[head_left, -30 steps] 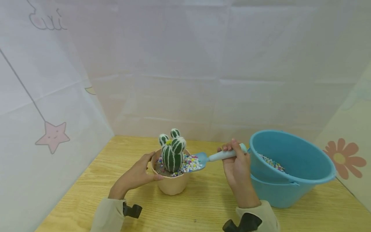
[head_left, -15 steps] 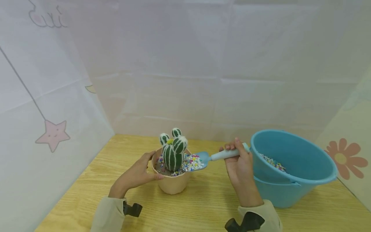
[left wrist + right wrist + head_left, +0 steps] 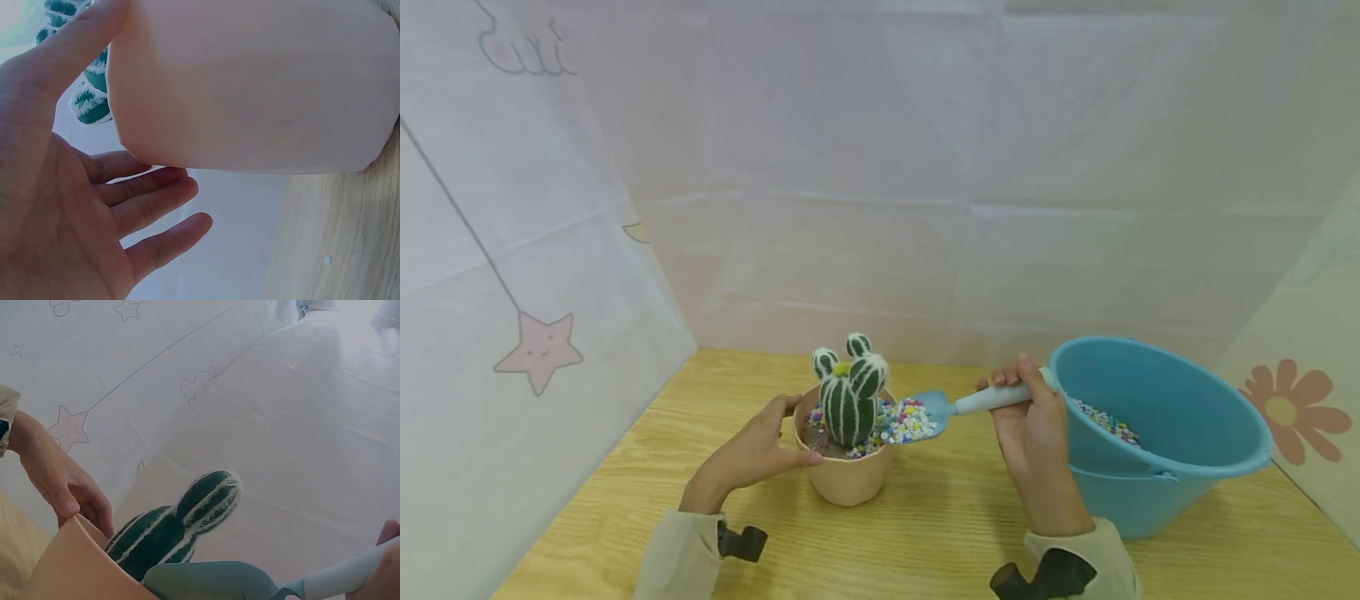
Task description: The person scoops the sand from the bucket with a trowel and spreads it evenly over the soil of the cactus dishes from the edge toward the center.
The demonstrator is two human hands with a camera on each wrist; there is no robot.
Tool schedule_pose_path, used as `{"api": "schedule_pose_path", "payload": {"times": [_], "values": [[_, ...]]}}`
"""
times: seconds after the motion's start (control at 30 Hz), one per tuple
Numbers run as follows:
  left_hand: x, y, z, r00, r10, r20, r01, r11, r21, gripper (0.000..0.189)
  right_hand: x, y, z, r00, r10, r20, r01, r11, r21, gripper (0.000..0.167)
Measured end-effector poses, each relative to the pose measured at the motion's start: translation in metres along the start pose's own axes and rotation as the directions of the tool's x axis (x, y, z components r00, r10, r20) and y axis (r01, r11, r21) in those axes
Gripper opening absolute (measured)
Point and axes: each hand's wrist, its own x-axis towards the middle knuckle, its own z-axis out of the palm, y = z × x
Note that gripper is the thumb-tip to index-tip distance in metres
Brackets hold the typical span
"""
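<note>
A peach flowerpot stands on the table, with a green cactus striped in white fuzz rising from it. Brown filling and coloured pebbles show inside. My left hand holds the pot at its left side, thumb along the front rim; in the left wrist view its fingers reach under the pot's edge, the lower ones apart from it. My right hand grips the pale handle of a blue hand shovel. The shovel's blade, heaped with multicoloured pebbles, tips over the pot's right rim beside the cactus.
A blue bucket stands right of my right hand, with more pebbles inside and its handle hanging at the front. Printed white cloth walls the wooden table at the back and sides.
My right hand and the shovel have shifted a little to the right, the blade drawing back slightly from the cactus. My left hand stays in place on the pot.
</note>
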Motion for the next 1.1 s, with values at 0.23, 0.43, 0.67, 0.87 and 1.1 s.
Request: {"api": "schedule_pose_path", "payload": {"times": [0.23,0.43,0.67,0.87,1.1], "values": [[0.001,-0.002,0.000,1.000,-0.002,0.001,0.002,1.000,-0.019,0.088,-0.001,0.002,0.003,0.999,0.025,-0.042,-0.026,1.000,-0.012,0.032],[0.002,-0.003,0.004,0.999,-0.030,0.045,0.031,0.999,-0.027,0.103,-0.003,0.008,0.006,0.998,0.032,-0.056,-0.033,0.999,-0.016,0.032],[0.003,0.004,0.008,0.997,-0.077,0.028,0.078,0.997,-0.015,0.107,-0.005,0.016,0.010,0.998,0.032,-0.045,-0.035,0.997,-0.070,0.028],[0.002,0.007,0.008,0.997,-0.069,0.040,0.070,0.997,-0.031,0.098,-0.005,0.013,0.009,0.998,0.043,-0.034,-0.045,0.997,-0.060,0.030],[-0.002,0.007,0.003,0.997,-0.051,0.057,0.054,0.997,-0.057,0.093,-0.002,0.006,0.003,0.999,0.042,0.032,-0.042,0.999,0.001,0.034]]}}
